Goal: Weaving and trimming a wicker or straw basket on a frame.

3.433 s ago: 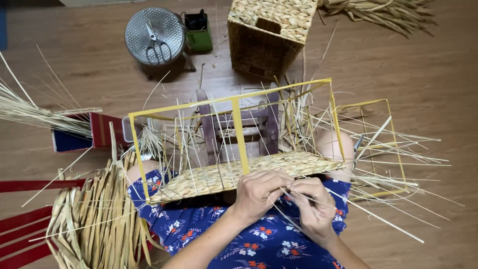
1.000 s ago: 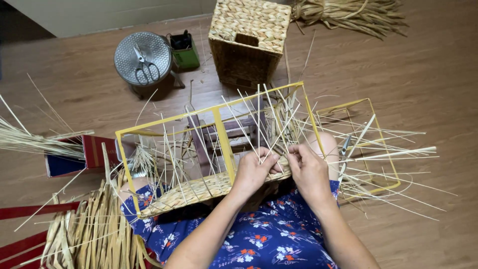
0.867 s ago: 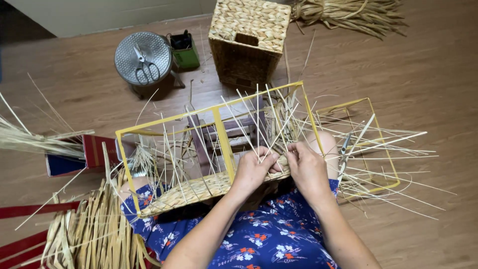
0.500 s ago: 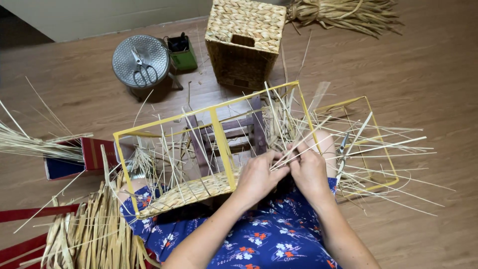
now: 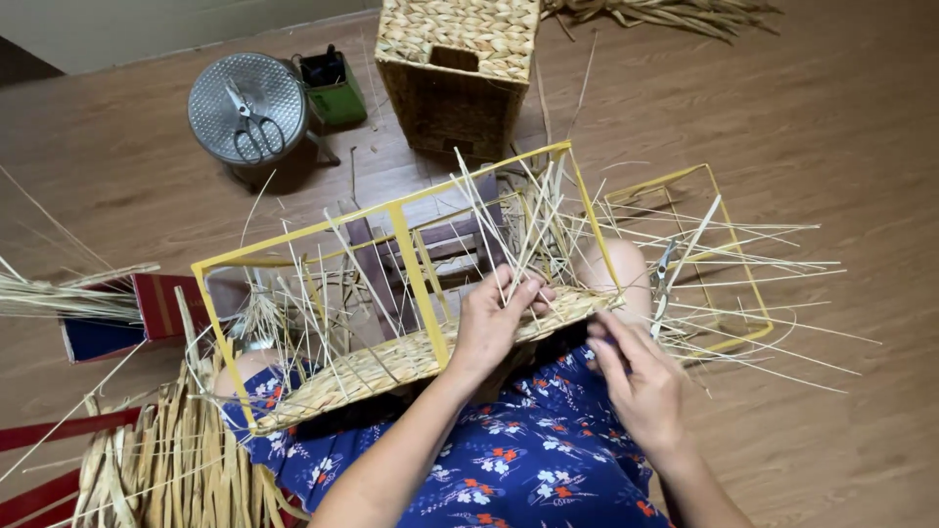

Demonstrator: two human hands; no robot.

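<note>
Brown wood floor fills the picture, smooth with long board lines. In the middle sits a yellow metal frame, shaped like a box made of thin bars, resting on the person's lap over a blue dress with flowers. Along the near side of the frame runs a woven strip of pale dry straw, tight and bumpy. Many thin stiff straw stalks stick up and out from it like spikes. The left hand lies on the woven strip near the middle of the picture, fingers curled and pinching some stalks. The right hand is just below and to the right, fingers partly bent; what it grips I cannot tell. At the top middle stands a finished woven basket, square and knobbly. At the upper left is a round metal lid with scissors on it, beside a small green box. Flat dry straw strips lie piled at the lower left.
</note>
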